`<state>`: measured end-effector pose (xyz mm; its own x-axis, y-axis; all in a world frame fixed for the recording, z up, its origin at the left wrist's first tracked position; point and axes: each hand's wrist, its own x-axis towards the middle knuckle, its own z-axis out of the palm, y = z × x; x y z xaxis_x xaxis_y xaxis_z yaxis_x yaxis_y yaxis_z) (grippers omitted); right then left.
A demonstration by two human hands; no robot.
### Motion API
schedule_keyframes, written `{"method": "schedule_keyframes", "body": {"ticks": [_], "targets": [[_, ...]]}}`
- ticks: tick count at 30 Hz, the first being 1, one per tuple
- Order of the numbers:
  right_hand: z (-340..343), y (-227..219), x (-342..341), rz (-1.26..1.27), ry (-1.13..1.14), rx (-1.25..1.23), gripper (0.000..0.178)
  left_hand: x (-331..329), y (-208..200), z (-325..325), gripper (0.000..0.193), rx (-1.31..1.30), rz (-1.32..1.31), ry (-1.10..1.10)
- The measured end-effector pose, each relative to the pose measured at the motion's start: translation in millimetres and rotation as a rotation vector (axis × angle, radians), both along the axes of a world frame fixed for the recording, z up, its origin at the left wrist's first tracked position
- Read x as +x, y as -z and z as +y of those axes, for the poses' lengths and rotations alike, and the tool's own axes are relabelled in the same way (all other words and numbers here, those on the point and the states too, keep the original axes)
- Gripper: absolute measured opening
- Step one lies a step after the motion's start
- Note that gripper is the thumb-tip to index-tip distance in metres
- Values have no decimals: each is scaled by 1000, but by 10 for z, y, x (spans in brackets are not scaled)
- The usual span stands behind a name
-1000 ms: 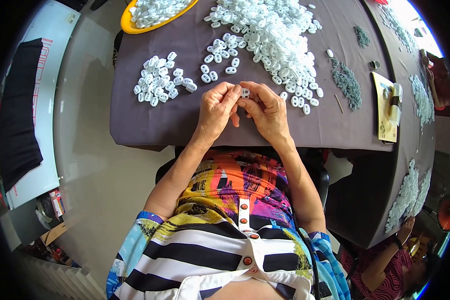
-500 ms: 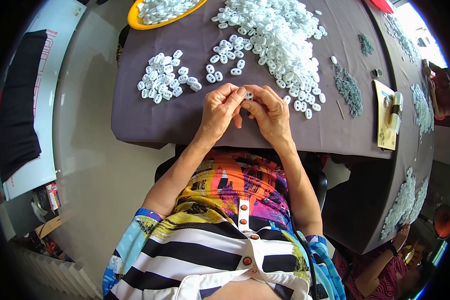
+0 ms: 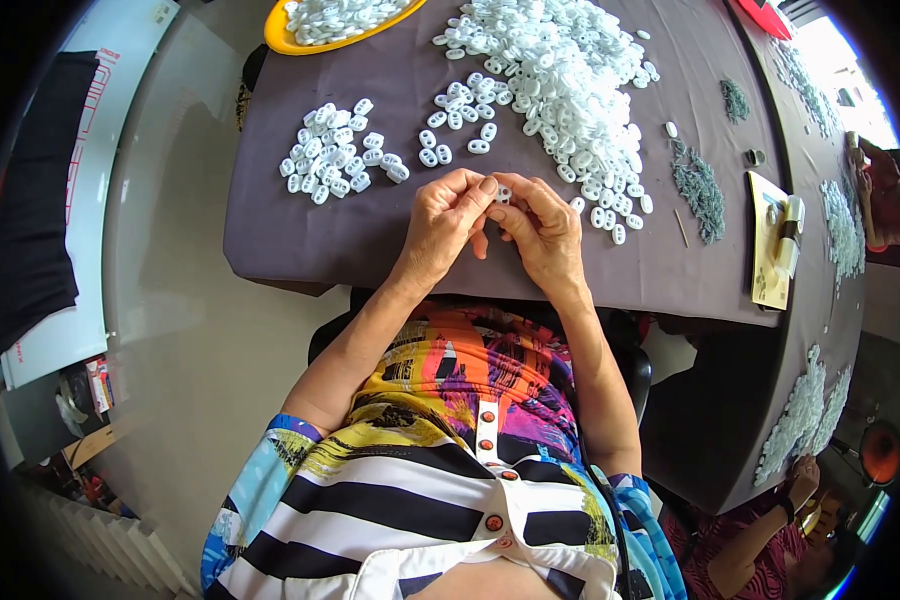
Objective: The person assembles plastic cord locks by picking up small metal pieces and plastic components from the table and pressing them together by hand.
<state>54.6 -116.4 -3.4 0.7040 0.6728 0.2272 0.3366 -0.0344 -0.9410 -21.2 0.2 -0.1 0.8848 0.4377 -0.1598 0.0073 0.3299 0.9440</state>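
Both my hands meet over the near edge of a dark grey table [image 3: 350,235]. My left hand [image 3: 445,220] and my right hand [image 3: 540,230] pinch one small white plastic piece [image 3: 503,193] between their fingertips. A big heap of the same white pieces [image 3: 560,90] lies just beyond my hands. A smaller group of white pieces [image 3: 335,160] sits to the left. A little cluster of them [image 3: 455,125] lies between the two.
A yellow tray [image 3: 315,35] of white pieces stands at the far left. A pile of small grey parts [image 3: 700,190] and a yellow card with a tool [image 3: 775,245] lie to the right. Another person [image 3: 770,530] sits at lower right.
My hands stay joined on the small white piece; the fingers have shifted slightly around it. The piles have not changed.
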Motion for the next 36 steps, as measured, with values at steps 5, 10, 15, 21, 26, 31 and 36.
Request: {"method": "schedule_keyframes", "body": {"ticks": [5,10,15,21,26,31,36], "targets": [[5,21,-2,-27,3,-8,27,0,18,20,24,7,10,30],[11,8,-22,-25,16,-5,25,0,66,19,22,-17,12,14],[-5,22,-18,-15,0,-12,22,-3,65,15,21,-51,17,13],[-15,37,-11,17,-13,-5,20,-15,89,17,19,-60,31,29],[-14,30,-23,3,-12,-24,19,-24,81,10,19,-77,31,15],[-4,22,-40,10,-4,-32,19,-32,92,16,20,-68,58,13],[-2,-3,-38,30,-13,-54,19,-35,103,50,21,-84,46,46]]}}
